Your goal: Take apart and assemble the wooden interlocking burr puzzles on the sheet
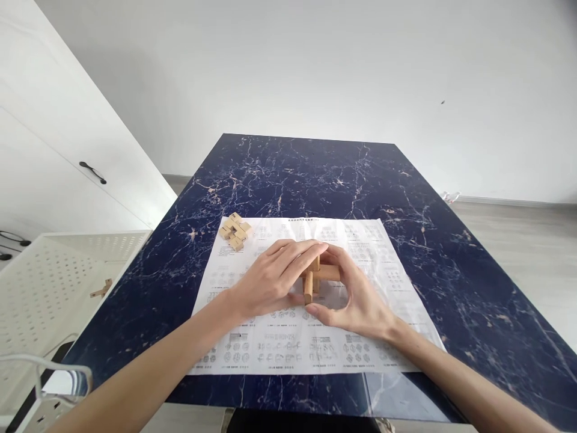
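Observation:
Between my two hands is a wooden interlocking puzzle made of crossed bars, held just above or on a printed sheet. My left hand grips it from the left, its fingers reaching over the top and hiding part of the bars. From the right, my right hand curls around it, thumb near the close end of one bar and fingers behind. Under both hands lies the white instruction sheet, covered with small diagrams and rows of text.
A second, paler wooden puzzle rests on the sheet's upper left corner. The dark blue marbled table extends toward the wall. Left of it stands a white perforated container with a small wooden cross piece, near a white cable.

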Action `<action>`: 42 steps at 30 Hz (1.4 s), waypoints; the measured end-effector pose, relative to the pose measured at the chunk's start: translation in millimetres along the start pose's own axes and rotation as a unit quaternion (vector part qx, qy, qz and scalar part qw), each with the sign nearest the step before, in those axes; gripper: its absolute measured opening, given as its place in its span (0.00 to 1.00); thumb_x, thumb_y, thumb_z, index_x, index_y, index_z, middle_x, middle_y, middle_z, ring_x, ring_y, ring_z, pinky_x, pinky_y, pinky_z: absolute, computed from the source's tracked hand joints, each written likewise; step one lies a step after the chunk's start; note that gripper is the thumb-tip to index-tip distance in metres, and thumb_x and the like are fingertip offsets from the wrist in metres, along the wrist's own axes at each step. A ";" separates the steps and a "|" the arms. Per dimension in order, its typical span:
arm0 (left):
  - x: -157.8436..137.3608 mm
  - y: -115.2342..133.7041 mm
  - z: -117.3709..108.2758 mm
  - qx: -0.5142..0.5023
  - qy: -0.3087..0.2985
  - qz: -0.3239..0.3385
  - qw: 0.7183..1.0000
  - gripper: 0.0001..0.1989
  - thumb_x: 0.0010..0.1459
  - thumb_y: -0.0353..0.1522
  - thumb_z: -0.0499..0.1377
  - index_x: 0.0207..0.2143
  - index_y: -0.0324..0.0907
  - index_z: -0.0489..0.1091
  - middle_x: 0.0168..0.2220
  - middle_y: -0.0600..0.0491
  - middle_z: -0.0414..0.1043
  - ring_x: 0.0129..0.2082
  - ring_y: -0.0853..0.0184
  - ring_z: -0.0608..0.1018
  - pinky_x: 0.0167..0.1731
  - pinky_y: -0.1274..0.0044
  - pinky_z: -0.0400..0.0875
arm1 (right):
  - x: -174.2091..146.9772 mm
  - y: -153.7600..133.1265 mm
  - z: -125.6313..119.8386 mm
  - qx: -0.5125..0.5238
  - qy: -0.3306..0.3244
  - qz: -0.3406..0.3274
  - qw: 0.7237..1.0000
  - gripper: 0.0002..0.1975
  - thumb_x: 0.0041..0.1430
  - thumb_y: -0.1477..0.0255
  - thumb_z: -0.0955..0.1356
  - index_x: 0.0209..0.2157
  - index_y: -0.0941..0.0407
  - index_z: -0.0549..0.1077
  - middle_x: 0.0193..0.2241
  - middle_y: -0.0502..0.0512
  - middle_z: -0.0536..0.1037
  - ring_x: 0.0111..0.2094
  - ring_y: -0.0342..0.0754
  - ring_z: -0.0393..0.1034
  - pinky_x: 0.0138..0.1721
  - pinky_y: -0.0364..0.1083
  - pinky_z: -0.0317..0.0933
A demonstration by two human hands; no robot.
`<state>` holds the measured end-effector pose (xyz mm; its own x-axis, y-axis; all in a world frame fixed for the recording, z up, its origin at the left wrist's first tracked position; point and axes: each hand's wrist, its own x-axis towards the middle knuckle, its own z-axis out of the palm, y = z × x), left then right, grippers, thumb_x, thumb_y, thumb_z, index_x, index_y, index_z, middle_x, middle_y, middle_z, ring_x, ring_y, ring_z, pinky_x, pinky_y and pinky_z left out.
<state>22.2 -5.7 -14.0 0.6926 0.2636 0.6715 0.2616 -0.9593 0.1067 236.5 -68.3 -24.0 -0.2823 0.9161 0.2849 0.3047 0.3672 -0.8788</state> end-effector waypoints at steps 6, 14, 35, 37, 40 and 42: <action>-2.0 -2.0 -0.6 -0.021 0.015 -0.015 1.000 0.38 0.73 0.50 0.60 0.74 0.38 0.55 0.60 0.38 0.77 0.58 0.53 0.82 0.57 0.60 0.79 | 0.2 0.2 -0.8 0.019 -0.015 -0.009 1.000 0.45 0.58 0.56 0.80 0.68 0.50 0.58 0.59 0.67 0.78 0.57 0.65 0.79 0.55 0.65 0.76; -2.3 -0.7 -3.7 -0.042 0.017 -0.070 0.997 0.45 0.65 0.49 0.69 0.75 0.46 0.53 0.63 0.40 0.76 0.60 0.51 0.81 0.59 0.58 0.78 | -1.4 9.8 -4.8 0.016 0.028 -0.011 0.999 0.23 0.73 0.59 0.70 0.63 0.49 0.64 0.55 0.63 0.80 0.55 0.58 0.79 0.55 0.60 0.76; -6.2 7.3 -5.3 -0.240 -0.127 -0.171 0.947 0.59 0.55 0.44 0.76 0.78 0.52 0.44 0.70 0.38 0.67 0.66 0.44 0.76 0.64 0.52 0.74 | -0.9 15.4 -14.1 -0.183 0.105 -0.104 0.972 0.10 0.76 0.71 0.67 0.53 0.51 0.78 0.38 0.53 0.86 0.30 0.48 0.79 0.32 0.49 0.71; -7.0 5.5 -3.6 -0.222 -0.119 -0.169 0.953 0.58 0.56 0.45 0.76 0.78 0.51 0.44 0.71 0.38 0.64 0.68 0.43 0.73 0.65 0.51 0.73 | -0.6 14.7 -13.8 -0.183 0.111 -0.092 0.972 0.09 0.76 0.70 0.67 0.52 0.51 0.79 0.38 0.53 0.86 0.30 0.49 0.79 0.32 0.49 0.72; -6.9 1.8 -1.4 -0.186 -0.074 -0.146 0.969 0.53 0.56 0.51 0.74 0.75 0.49 0.50 0.70 0.37 0.64 0.69 0.42 0.71 0.65 0.50 0.72 | 0.7 13.6 -14.0 -0.192 0.132 -0.068 0.970 0.08 0.76 0.68 0.67 0.49 0.51 0.79 0.33 0.52 0.84 0.27 0.48 0.78 0.31 0.49 0.72; -5.8 -0.1 -1.2 -0.153 -0.050 -0.133 0.978 0.46 0.58 0.55 0.71 0.70 0.47 0.58 0.65 0.37 0.68 0.65 0.44 0.74 0.62 0.51 0.75 | 1.9 13.1 -14.5 -0.191 0.145 -0.054 0.969 0.08 0.76 0.67 0.67 0.47 0.52 0.79 0.32 0.51 0.83 0.26 0.48 0.77 0.31 0.49 0.72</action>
<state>17.4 -7.3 -17.1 0.6936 0.5018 0.5169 0.2381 -0.8368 0.4930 253.2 -59.4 -29.4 -0.0814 0.8554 0.5116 0.6178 0.4461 -0.6475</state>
